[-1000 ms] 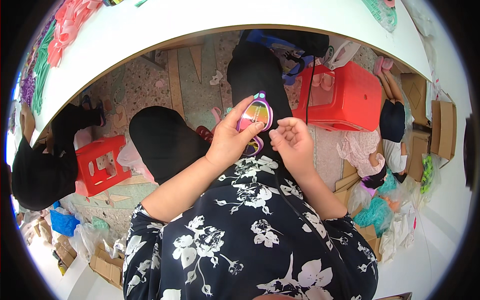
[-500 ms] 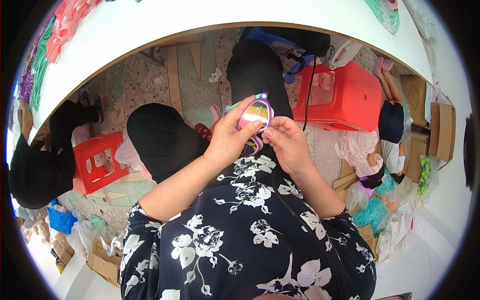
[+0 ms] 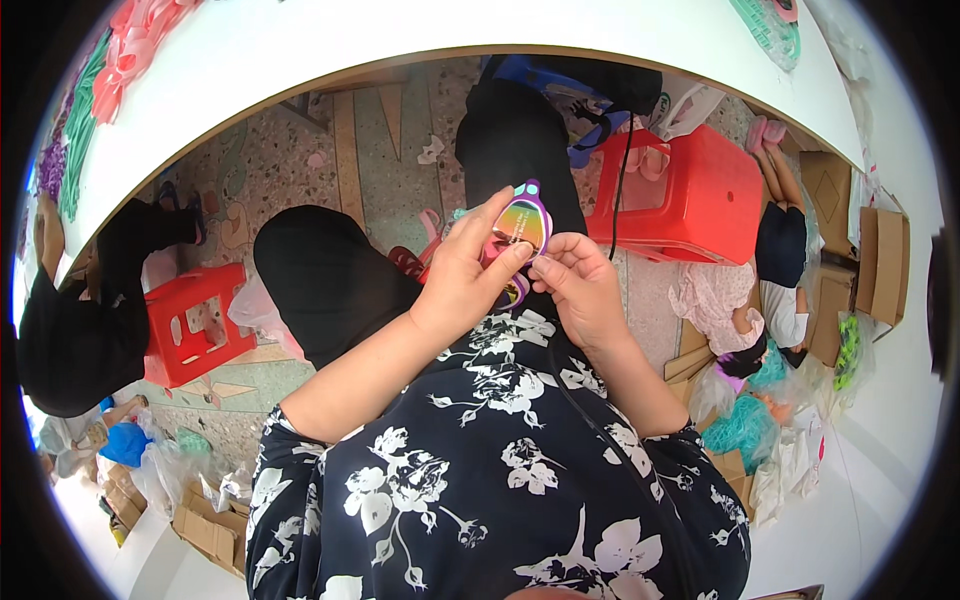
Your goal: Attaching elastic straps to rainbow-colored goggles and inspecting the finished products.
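Observation:
Purple-framed swimming goggles [image 3: 521, 220] with a shiny mirrored lens are held above my lap. My left hand [image 3: 462, 268] is closed round one side of them, its thumb lying across the lens. At the opposite edge of the frame, near the nose bridge, the thumb and forefinger of my right hand [image 3: 582, 285] pinch together. Fingertips hide what exactly they grip there. Below the thumbs, part of the second lens [image 3: 516, 290] shows. Under the goggles is my black-trousered leg [image 3: 512, 135].
A white table [image 3: 400, 28] curves across the far side, with pink straps [image 3: 135, 60] and green cords at its left. Red stools [image 3: 700, 195] stand right and left [image 3: 195, 325]. People sit at the left and right. Cardboard boxes [image 3: 880, 265] and bagged turquoise cords [image 3: 742, 430] lie at right.
The goggles have shifted slightly right and turned a little, so the lens reflects differently. Both hands keep nearly the same grip.

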### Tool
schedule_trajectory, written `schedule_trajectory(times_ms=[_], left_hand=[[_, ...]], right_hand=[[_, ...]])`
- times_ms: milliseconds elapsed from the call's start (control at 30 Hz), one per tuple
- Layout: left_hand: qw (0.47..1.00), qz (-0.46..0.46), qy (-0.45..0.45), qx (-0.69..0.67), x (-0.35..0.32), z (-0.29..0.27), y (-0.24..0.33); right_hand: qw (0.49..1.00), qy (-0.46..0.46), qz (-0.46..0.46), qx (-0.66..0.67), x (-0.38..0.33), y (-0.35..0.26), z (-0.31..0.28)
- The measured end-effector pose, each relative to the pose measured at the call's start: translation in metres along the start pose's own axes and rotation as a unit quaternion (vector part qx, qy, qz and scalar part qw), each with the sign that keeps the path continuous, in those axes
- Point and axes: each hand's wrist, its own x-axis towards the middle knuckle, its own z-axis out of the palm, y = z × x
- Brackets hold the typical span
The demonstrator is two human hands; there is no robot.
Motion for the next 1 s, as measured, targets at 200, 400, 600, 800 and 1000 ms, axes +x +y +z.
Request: schedule_trajectory(times_ms=[200,400,600,800,1000], left_hand=[[0.917,0.291,0.124,0.244,0.008,-0.024,0.017],[0.945,0.240,0.034,0.222,0.001,-0.016,0.023],[0.940,0.218,-0.004,0.262,0.006,-0.018,0.027],[0.920,0.245,-0.058,0.302,0.013,-0.021,0.034],[0.906,0.273,-0.047,0.320,0.017,-0.018,0.027]], right_hand=[[1.000,-0.007,-0.014,0.016,0.004,0.004,-0.002],[1.000,-0.008,-0.022,0.004,0.004,0.004,0.000],[1.000,0.002,-0.014,0.010,0.005,0.005,-0.001],[1.000,0.006,-0.022,0.002,0.005,0.006,-0.001],[0.999,0.019,-0.035,-0.014,0.006,0.006,0.003]])
